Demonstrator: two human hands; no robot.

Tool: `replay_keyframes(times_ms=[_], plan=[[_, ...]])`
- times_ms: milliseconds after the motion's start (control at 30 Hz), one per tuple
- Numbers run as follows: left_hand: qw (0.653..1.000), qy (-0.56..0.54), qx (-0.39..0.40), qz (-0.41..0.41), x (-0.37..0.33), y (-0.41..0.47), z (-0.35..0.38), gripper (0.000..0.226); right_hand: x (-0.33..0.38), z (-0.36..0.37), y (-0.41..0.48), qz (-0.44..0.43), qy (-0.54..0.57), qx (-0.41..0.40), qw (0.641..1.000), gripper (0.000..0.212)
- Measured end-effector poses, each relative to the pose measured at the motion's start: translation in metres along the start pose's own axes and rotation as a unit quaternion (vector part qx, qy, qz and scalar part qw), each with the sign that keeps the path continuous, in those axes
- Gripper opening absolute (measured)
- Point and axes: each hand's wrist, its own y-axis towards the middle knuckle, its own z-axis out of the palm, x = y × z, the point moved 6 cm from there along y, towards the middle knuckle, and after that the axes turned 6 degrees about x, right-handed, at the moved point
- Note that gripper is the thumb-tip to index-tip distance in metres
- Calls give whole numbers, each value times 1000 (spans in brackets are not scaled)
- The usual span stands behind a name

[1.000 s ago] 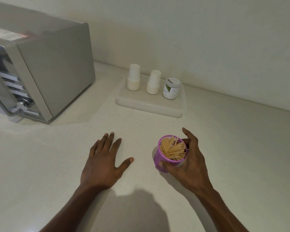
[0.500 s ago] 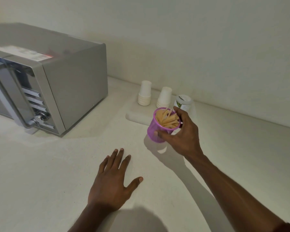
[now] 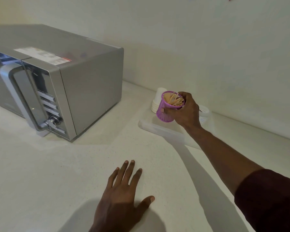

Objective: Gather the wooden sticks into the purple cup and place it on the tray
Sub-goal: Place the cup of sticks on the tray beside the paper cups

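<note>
- I see a white speckled desk [image 3: 57, 173] carrying everything, with a silver box-shaped microwave oven [image 3: 90, 84] on its left.
- A translucent white plastic tray [image 3: 159, 128] lies at the back right, near the wall.
- My left grip [image 3: 122, 198] rests flat on the desk, fingers spread, holding nothing.
- My right grip [image 3: 184, 111] curls round the purple mesh cup [image 3: 164, 113] from its right side. The cup is tilted over the tray, and I cannot tell whether its base touches.
- A stack of white paper cups [image 3: 157, 99] stands just behind it.
- Thin wooden sticks [image 3: 174, 100] fill the cup.
</note>
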Motion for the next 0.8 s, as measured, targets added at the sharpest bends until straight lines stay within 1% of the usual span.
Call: replay_keyframes(times_ms=[67,167,367,467,600,800], plan=[[999,5,-24,21,-1,0,3,87,-7,9,6,11,-7,8,1000,91],[999,12,-38,18,-1,1,2,88,-18,22,12,23,-12,23,999,93],[999,31,-26,7,-3,4,-3,90,-33,42,14,40,-18,54,998,90],[999,38,-19,1,-2,5,-4,91,-37,49,13,47,-18,66,997,92],[999,35,-7,-3,-3,5,-4,92,-38,57,11,38,-32,89,995,97],[1000,27,5,-6,-2,5,-1,94,-39,64,9,25,-54,106,993,96]])
